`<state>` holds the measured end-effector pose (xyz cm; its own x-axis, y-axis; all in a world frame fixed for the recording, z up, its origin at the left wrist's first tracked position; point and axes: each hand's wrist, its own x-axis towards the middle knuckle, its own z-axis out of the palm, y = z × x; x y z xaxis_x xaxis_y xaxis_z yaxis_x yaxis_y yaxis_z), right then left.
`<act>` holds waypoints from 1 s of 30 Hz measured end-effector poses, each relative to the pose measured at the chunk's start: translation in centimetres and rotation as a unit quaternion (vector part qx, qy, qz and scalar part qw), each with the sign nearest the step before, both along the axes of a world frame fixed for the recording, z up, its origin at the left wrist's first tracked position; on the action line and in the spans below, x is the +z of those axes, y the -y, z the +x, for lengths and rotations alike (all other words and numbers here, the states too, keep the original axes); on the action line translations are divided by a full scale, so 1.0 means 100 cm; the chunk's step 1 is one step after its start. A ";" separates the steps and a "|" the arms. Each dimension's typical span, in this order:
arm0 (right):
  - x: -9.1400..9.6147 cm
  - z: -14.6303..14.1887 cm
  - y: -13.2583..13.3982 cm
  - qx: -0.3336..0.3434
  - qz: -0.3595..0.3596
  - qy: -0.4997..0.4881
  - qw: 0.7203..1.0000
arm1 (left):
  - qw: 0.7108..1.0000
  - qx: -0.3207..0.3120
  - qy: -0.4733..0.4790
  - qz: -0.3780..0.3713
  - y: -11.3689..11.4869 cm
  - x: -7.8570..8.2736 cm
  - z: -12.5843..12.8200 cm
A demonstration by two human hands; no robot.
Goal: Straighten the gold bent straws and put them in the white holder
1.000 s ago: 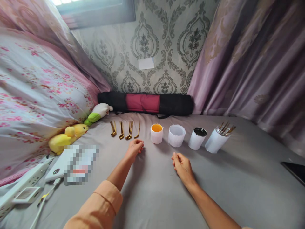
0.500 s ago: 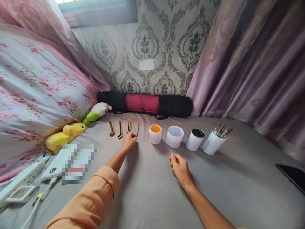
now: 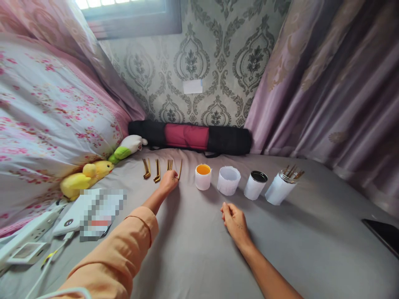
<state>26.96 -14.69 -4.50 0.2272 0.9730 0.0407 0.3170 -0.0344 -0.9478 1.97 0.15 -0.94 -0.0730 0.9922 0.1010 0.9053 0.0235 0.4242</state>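
Several gold bent metal straws (image 3: 152, 169) lie in a row on the grey sheet (image 3: 199, 249). My left hand (image 3: 169, 182), in an orange sleeve, reaches onto the right end of that row. Its fingers curl down over the lower ends of the straws there. My right hand (image 3: 233, 220) rests on the sheet in the middle, fingers loosely curled with nothing seen in them. Beyond it stand an orange-filled white cup (image 3: 203, 176), a white empty cup (image 3: 228, 180), a dark-rimmed white cup (image 3: 255, 184) and a jar (image 3: 279, 187) holding several more straws.
A black and red long bag (image 3: 190, 136) lies against the patterned wall. Yellow and green plush toys (image 3: 85, 176) sit by the floral pillow at left. A power strip (image 3: 28, 241) and white devices lie front left. A dark phone (image 3: 382, 231) is at right, below the curtain.
My left hand moved forward from the bare sheet onto the gold straws and now covers their lower ends. My right hand stayed nearly still.
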 end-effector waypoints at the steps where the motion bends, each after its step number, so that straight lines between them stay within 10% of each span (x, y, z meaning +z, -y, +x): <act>1: 0.000 0.000 0.000 0.001 0.001 -0.001 1.000 | 1.000 -0.001 -0.005 -0.001 -0.001 0.001 0.000; 30: 0.002 -0.001 0.000 0.011 -0.016 -0.013 1.000 | 0.996 -0.050 -0.068 -0.023 -0.008 0.000 0.003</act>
<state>26.89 -14.73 -4.31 0.2070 0.9783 0.0039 0.2939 -0.0584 -0.9540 2.30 0.90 -0.96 0.0381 0.9976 0.0582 0.9531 -0.0538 0.2977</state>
